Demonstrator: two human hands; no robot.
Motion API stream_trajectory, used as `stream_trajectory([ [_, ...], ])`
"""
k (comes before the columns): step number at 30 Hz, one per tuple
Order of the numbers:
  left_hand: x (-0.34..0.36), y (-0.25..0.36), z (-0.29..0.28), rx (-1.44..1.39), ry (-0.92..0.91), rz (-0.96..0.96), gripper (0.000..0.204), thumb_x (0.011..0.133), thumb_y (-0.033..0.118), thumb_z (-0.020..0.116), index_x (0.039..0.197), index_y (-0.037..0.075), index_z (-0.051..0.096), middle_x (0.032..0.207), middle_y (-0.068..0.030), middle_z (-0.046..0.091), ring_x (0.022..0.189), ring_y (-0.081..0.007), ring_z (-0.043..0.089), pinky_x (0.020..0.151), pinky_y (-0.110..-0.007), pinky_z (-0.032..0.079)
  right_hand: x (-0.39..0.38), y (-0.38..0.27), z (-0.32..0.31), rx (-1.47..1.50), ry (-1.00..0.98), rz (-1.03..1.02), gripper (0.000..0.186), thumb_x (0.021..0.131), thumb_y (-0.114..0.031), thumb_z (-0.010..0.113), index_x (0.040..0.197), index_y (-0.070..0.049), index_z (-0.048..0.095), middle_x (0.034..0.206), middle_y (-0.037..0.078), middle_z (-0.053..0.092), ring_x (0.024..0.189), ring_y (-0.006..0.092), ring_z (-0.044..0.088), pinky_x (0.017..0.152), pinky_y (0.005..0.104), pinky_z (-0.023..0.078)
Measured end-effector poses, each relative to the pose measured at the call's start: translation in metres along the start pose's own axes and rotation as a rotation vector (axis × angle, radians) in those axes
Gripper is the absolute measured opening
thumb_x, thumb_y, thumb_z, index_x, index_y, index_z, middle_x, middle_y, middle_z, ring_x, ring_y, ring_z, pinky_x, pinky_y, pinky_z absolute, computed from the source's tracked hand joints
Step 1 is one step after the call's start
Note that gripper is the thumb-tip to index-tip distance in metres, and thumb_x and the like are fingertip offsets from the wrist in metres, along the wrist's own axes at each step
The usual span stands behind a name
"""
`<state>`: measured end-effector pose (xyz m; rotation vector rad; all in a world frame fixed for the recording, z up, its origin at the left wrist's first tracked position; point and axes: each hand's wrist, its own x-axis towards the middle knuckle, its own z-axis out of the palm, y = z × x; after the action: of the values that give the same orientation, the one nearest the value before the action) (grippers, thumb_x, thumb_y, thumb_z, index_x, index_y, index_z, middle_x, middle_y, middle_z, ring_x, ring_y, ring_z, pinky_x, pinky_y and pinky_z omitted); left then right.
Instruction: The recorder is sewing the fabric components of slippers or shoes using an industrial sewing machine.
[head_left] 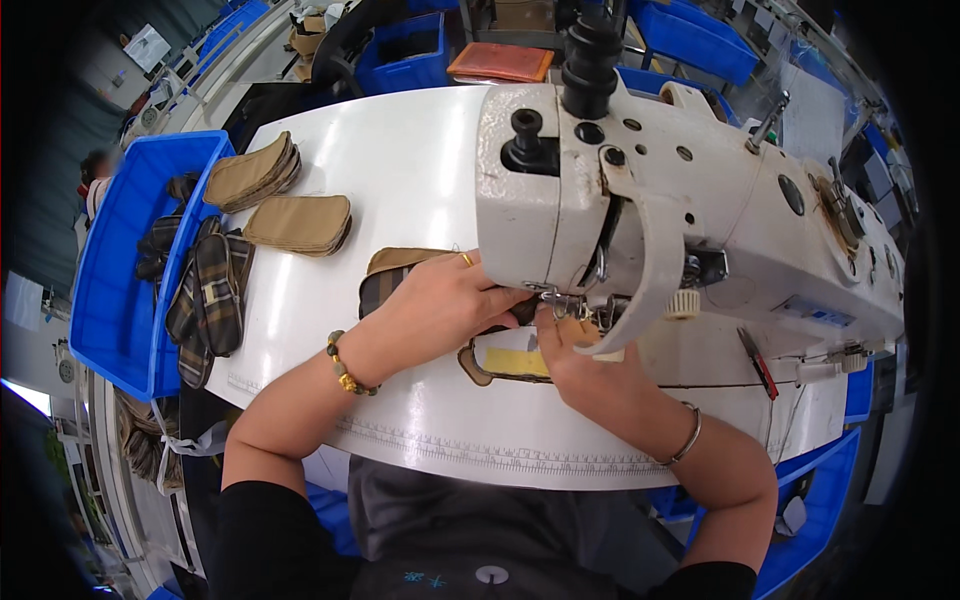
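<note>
A white sewing machine point(530, 220) stands over the table, its presser foot point(562, 303) low near my fingertips. My left hand point(440, 305) is closed, its fingertips pinching a small dark fabric piece point(523, 311) just left of the foot. Close by on the other side, my right hand point(590, 365) has bent fingers closed on the same fabric at the foot; part of the grip is hidden. Beyond my left wrist lies a tan and plaid fabric piece point(378, 283), partly covered by that hand. Below the fingers, a yellow strip point(512, 362) lies beside a brown-edged piece point(474, 366).
Two stacks of tan fabric pieces point(255, 172) point(298, 224) sit at the table's far left. Plaid pieces point(215, 290) hang over a blue bin's point(150, 260) edge. Red-handled thread snips point(757, 362) lie right of my right hand. A printed ruler point(450, 447) follows the table's near edge.
</note>
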<state>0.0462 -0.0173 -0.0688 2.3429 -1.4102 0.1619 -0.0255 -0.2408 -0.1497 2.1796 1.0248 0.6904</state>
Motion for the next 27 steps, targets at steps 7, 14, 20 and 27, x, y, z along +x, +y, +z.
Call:
stream_trajectory([
  [7,-0.005,-0.007,0.004,0.069,0.11,0.064,0.028,0.076,0.016,0.073,0.104,0.012,0.073,0.108,0.0006,0.064,0.099,-0.0193,0.064,0.074,-0.031,0.055,0.017,0.026,-0.044,0.627,-0.008,0.285,0.04,0.074,-0.003,0.062,0.113,0.007,0.064,0.088,0.013,0.069,0.081,0.0234,0.068,0.066,0.036,0.054],
  [14,0.001,-0.001,0.005,0.153,0.078,-0.003,0.022,0.075,0.015,0.073,0.097,0.014,0.075,0.101,0.0025,0.063,0.093,-0.0186,0.063,0.07,-0.03,0.054,0.017,0.026,-0.042,0.486,-0.017,0.232,0.042,0.08,-0.007,0.058,0.12,0.005,0.064,0.077,0.007,0.062,0.069,0.0184,0.063,0.06,0.0407,0.055],
  [20,0.001,-0.007,0.009,0.053,0.13,-0.026,0.016,0.076,0.015,0.074,0.092,0.015,0.077,0.098,0.0041,0.066,0.094,-0.0196,0.064,0.07,-0.03,0.054,0.006,0.018,-0.036,0.619,-0.062,0.304,0.043,0.079,-0.003,0.06,0.121,0.006,0.062,0.091,0.009,0.069,0.08,0.0211,0.067,0.061,0.0323,0.051],
  [27,0.003,-0.007,0.008,-0.005,0.143,-0.073,0.018,0.075,0.018,0.076,0.093,0.017,0.078,0.098,0.0032,0.07,0.097,-0.021,0.065,0.071,-0.031,0.054,0.004,0.02,-0.039,0.581,0.073,0.241,0.034,0.084,-0.007,0.058,0.117,0.005,0.064,0.081,0.004,0.066,0.068,0.0156,0.064,0.054,0.0292,0.049],
])
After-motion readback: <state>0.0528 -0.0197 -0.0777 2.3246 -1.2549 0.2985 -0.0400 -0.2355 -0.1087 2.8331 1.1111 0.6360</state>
